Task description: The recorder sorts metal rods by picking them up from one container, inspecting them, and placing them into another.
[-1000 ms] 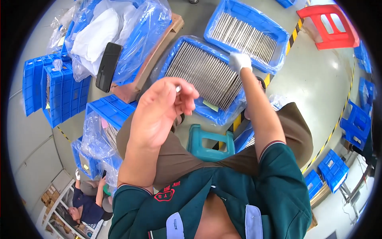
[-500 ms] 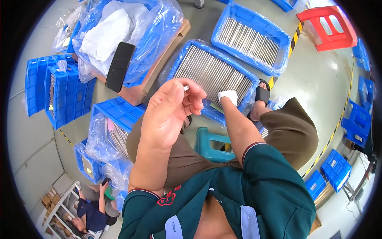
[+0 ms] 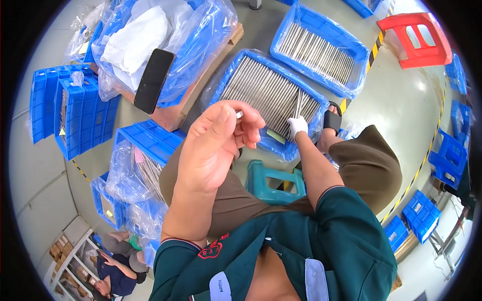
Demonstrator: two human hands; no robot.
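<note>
My bare left hand (image 3: 213, 145) is raised in front of me with its fingers curled. A small silvery-white piece (image 3: 239, 115) shows between the thumb and forefinger; its kind is unclear. My right hand (image 3: 298, 126), in a white glove, is closed at the near right part of a plastic-lined blue crate (image 3: 281, 146). From the glove a few thin metal rods (image 3: 300, 104) stick out, slanting across the others. Rows of similar metal rods (image 3: 261, 93) lie side by side in that crate. A yellowish-green strip (image 3: 275, 136) lies at its near edge.
Behind stands another lined blue crate (image 3: 359, 83) of rods. A teal stool (image 3: 258, 185) is between my legs. At left are a bagged bin with white cloth (image 3: 133, 42), a black phone (image 3: 154, 80) and stacked blue crates (image 3: 88, 115). A red stool (image 3: 427, 52) stands far right. Another person (image 3: 118, 273) is lower left.
My right hand has shifted right and a little nearer, and a few rods now slant out of line at the glove. My left hand has stayed almost in place.
</note>
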